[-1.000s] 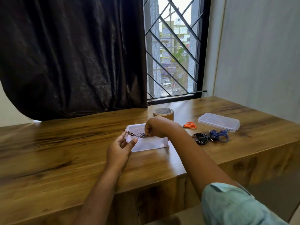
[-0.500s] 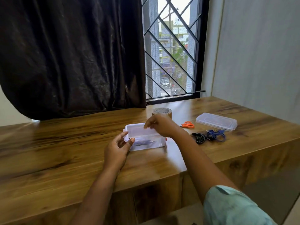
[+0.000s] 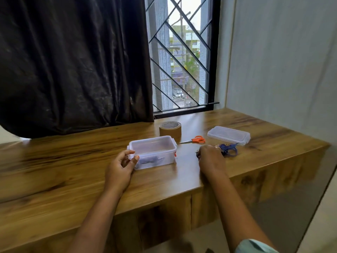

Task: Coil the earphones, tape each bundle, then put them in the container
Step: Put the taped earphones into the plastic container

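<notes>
A clear plastic container (image 3: pixel 165 143) stands open on the wooden table, with one dark earphone bundle (image 3: pixel 151 160) lying inside. My left hand (image 3: pixel 120 167) holds the container's left end, thumb on the front wall and fingers round the corner. To the right, my right hand (image 3: pixel 210 159) lies knuckles up, its fingers curled down over the black earphones (image 3: pixel 197 153), which are almost wholly hidden. The blue earphones (image 3: pixel 230 150) lie loosely coiled just beyond the right hand's knuckles.
A brown tape roll (image 3: pixel 170 131) stands behind the container. Orange scissors (image 3: pixel 197 140) lie to its right, then the container's clear lid (image 3: pixel 228 135). The table's front edge (image 3: pixel 164 197) runs close below both hands. A grey wall bounds the right side.
My right hand lowered a dark bundle into the container, left it there, and moved right onto the black earphones. My left hand stayed at the container's left end.
</notes>
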{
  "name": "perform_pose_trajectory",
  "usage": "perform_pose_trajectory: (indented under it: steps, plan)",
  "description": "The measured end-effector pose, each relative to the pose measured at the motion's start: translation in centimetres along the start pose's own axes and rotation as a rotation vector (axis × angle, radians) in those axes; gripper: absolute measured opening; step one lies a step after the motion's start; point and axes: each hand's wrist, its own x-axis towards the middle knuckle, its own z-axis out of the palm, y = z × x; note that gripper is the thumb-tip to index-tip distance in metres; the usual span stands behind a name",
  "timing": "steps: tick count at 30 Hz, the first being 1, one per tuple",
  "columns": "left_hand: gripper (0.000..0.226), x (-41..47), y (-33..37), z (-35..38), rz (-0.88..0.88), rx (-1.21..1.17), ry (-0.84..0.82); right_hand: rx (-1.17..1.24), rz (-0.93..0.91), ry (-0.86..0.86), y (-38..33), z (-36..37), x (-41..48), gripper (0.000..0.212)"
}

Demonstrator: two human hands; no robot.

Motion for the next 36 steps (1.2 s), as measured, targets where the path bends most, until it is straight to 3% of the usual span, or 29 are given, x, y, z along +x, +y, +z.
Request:
perform_pose_trajectory:
  steps: [6, 10, 13, 16, 26, 36]
  plan:
    - [0.025, 0.0, 0.1, -0.1, 0.017, -0.003, -0.017, 0.354, -0.054, 0.097, -2.5, -0.7, 1.1, 0.02]
    - [0.02, -0.1, 0.2, -0.2, 0.013, -0.026, -0.02, 0.588, -0.237, 0.129, -5.8, -2.0, 2.4, 0.018]
    - [0.009, -0.1, 0.1, -0.3, 0.005, -0.071, -0.037, 0.565, -0.464, 0.043, -7.8, -1.8, 3.0, 0.015]
    - [0.005, -0.1, 0.1, -0.5, -0.009, -0.114, -0.056, 0.527, -0.557, -0.039, -8.7, -0.6, 3.2, 0.015]
    - [0.007, 0.0, 0.5, -0.4, -0.045, -0.177, -0.045, 0.737, -0.637, 0.104, -11.3, -3.1, 4.7, 0.013]
    - [0.006, 0.0, 0.3, -0.7, -0.032, -0.163, -0.07, 0.659, -0.629, 0.048, -10.1, -0.9, 5.7, 0.011]
